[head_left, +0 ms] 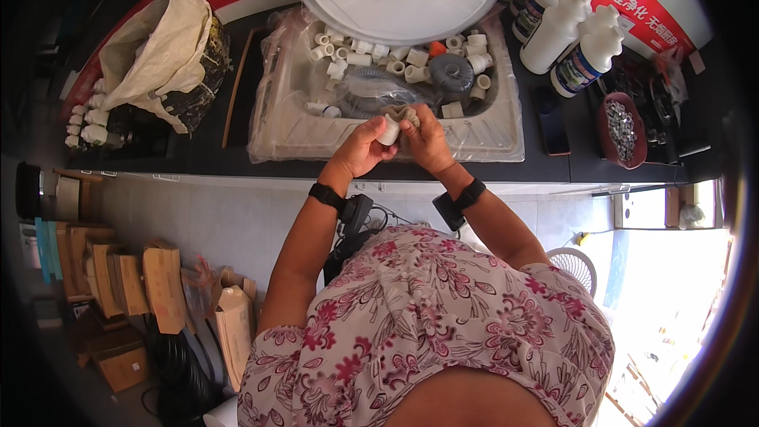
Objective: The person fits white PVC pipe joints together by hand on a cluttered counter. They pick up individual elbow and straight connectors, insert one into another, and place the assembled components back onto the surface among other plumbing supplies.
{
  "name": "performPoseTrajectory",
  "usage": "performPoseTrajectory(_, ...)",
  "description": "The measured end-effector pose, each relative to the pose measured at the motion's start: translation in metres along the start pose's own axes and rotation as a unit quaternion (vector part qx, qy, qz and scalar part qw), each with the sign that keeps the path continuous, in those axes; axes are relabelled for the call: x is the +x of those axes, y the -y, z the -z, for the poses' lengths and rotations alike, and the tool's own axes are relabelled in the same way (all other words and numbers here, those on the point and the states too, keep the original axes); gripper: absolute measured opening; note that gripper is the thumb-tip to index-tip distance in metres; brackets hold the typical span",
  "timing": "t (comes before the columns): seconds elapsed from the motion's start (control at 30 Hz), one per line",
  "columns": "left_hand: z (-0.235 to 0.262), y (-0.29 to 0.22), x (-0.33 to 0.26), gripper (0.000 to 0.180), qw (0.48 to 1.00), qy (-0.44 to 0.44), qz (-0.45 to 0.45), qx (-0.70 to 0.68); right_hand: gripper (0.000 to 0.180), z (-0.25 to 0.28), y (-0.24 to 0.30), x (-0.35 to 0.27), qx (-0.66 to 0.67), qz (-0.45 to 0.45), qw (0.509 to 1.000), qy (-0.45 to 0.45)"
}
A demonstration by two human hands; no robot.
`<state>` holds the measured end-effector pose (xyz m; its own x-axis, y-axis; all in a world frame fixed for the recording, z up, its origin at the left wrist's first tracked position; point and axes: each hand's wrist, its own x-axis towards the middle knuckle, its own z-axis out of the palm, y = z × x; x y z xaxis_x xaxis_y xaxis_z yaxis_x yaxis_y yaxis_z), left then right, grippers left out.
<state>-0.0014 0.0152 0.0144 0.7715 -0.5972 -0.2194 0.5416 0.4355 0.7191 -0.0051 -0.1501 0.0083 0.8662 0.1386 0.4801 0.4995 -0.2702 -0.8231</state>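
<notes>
Over the front rim of a plastic-wrapped sink [273,134], my left hand [362,149] closes its fingers on a white plastic pipe fitting [389,132]. My right hand [428,142] pinches a crumpled brownish cloth [407,116] close against that fitting. Inside the basin lie many loose white pipe fittings [416,73], some under clear film. Among them are a grey corrugated hose [371,93], a round grey coil [452,76] and an orange piece [436,48]. A white round lid [399,8] covers the back of the sink.
Right of the sink stand several white bottles [553,32], a dark phone [552,121] and a reddish bowl of small shiny parts [622,131]. A cream sack [158,47] sits at left. Cardboard boxes [164,289] line the floor at left; a fan [573,269] stands at right.
</notes>
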Motion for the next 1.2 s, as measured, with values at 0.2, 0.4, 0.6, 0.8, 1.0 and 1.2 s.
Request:
performPoseTrajectory(0.2, 0.002, 0.003, -0.001, 0.04, 0.997, -0.029, -0.009, -0.064, 0.031, 0.008, 0.01, 0.002, 0.021, 0.039, 0.999, 0.02)
performPoseTrajectory(0.4, -0.006, 0.001, -0.001, 0.041, 0.998, -0.046, -0.023, 0.024, 0.034, 0.003, 0.012, 0.003, -0.058, 0.033, 0.995, 0.072)
performPoseTrajectory(0.6, -0.006, 0.002, 0.0, 0.038, 0.999, -0.037, -0.016, 0.034, 0.028, 0.003, -0.004, -0.001, 0.036, -0.065, 0.996, 0.049)
performPoseTrajectory(0.8, 0.001, 0.009, -0.002, 0.035, 0.997, -0.053, -0.048, -0.021, 0.031, 0.006, 0.013, 0.006, -0.004, 0.074, 0.997, 0.033)
performPoseTrajectory(1.0, -0.002, 0.007, -0.002, 0.034, 0.997, -0.054, -0.025, -0.038, 0.032, 0.001, 0.006, 0.0, -0.049, -0.003, 0.995, 0.082)
performPoseTrajectory(1.2, -0.007, 0.006, -0.002, 0.033, 0.996, -0.069, -0.04, 0.03, 0.029, 0.003, -0.003, 0.0, 0.036, -0.049, 0.997, 0.057)
